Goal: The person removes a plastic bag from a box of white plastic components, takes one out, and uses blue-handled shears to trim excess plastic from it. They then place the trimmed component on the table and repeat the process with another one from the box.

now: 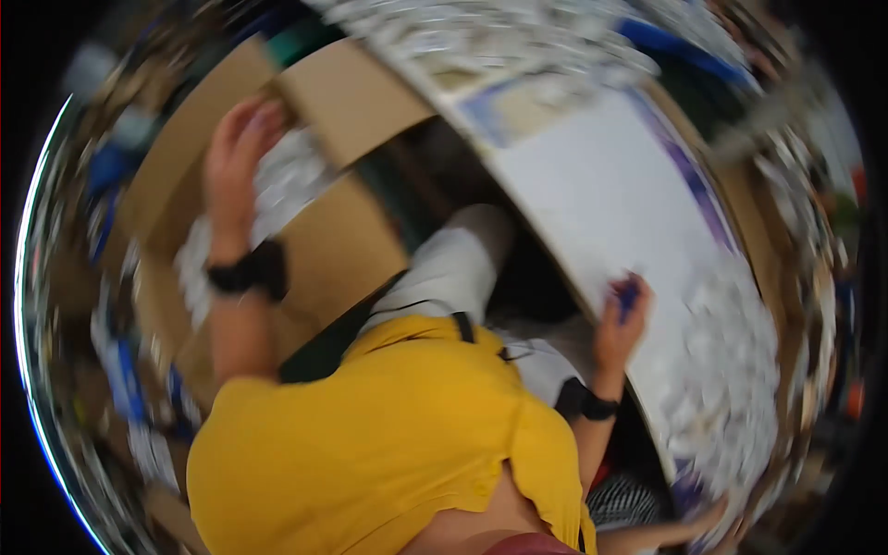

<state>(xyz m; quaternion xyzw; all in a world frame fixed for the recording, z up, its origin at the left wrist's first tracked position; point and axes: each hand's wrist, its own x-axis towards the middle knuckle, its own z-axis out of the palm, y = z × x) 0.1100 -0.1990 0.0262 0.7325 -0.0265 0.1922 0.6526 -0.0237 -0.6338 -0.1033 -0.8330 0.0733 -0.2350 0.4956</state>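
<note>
My left hand (242, 153) reaches over an open cardboard box (356, 250) on the left. Its fingers look stretched out and slightly apart, with nothing visible in them, though motion blurs them. Inside the box lie shiny, whitish clear plastic packets (289, 176). My right hand (618, 333) is at the near edge of a white tabletop (592, 203), its fingers closed around a small dark purple object (627, 298). Blur hides what kind of object that is. Each wrist wears a black band.
Heaps of similar clear packets (726, 361) cover the table's right end, and more packets (499, 37) lie at its far end. A raised box flap (356, 97) stands between box and table. Another person's hand (712, 520) shows at the lower right.
</note>
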